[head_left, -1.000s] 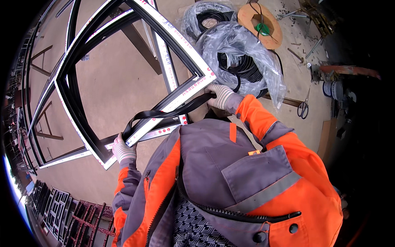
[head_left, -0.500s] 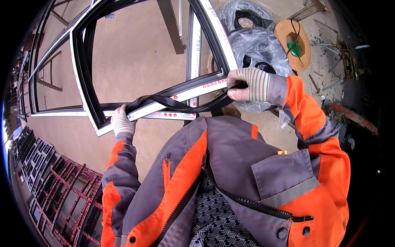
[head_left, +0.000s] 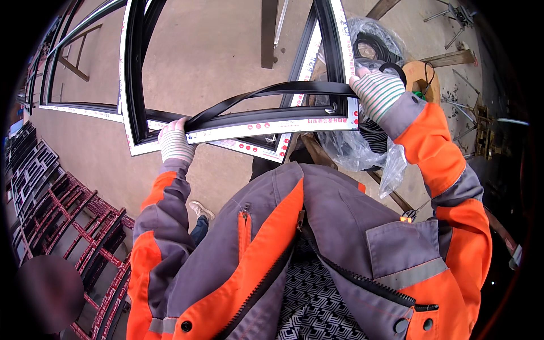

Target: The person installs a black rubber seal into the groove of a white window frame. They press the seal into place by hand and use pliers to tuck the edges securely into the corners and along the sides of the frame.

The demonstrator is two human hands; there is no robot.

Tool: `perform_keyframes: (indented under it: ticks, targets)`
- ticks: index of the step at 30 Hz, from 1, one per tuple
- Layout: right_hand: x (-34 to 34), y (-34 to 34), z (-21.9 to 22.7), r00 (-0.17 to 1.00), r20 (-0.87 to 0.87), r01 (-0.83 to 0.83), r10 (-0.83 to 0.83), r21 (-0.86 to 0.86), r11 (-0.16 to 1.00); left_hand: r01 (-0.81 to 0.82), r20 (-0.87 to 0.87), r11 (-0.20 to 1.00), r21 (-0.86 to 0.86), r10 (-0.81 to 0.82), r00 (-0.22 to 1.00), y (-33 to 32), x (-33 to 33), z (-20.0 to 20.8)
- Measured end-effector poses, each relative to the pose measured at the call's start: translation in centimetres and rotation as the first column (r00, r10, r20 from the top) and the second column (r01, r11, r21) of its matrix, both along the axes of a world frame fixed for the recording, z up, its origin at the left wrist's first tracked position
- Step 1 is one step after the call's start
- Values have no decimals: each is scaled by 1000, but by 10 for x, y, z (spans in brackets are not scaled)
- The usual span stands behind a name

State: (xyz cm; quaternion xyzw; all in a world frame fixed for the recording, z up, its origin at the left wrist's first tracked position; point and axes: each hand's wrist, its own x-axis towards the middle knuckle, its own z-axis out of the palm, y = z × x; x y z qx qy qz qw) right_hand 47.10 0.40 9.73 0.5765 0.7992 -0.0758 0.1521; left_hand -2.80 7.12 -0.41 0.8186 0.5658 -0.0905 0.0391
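A black rubber sealing strip point(head_left: 272, 89) arches from hand to hand above the near rail of a window frame point(head_left: 272, 127). The frame is black inside, with white, printed film on its outer faces. My left hand point(head_left: 177, 141), in a striped knit glove, is closed around the near rail by its left corner, where the strip meets the frame. By the right corner, my gloved right hand point(head_left: 378, 93) grips the strip and holds it up at the right side rail; its fingertips are partly hidden. Beneath lies a second film-covered frame point(head_left: 249, 148).
Clear plastic bags point(head_left: 345, 148) with black coils lie at the right, beside an orange-brown spool point(head_left: 418, 76). More frames point(head_left: 79, 111) stand at the far left. Dark red racks point(head_left: 85, 226) fill the lower left, where another person's shoe point(head_left: 201, 211) and blurred head show.
My right hand has gone up and right, pulling the strip from a twisted, sagging loop into an arch above the rail. Another person has come into view at the lower left.
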Motion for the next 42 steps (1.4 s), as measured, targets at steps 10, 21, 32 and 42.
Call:
perform_keyframes:
  ticks: [10, 21, 32, 42]
  targets:
    - [-12, -14, -37, 820, -496, 377, -286, 92, 922, 16, 135, 997, 74, -26, 990, -3, -6, -2]
    - [-3, -19, -13, 415, -558, 259, -718, -684, 681, 29, 141, 999, 46, -35, 989, -2, -9, -2]
    - [-9, -9, -29, 991, -130, 22, 6, 210, 977, 53, 120, 997, 49, -59, 991, -5, -10, -3]
    - [-26, 1, -52, 930, -361, 177, 73, 610, 772, 28, 167, 997, 65, -39, 985, -3, -10, 0]
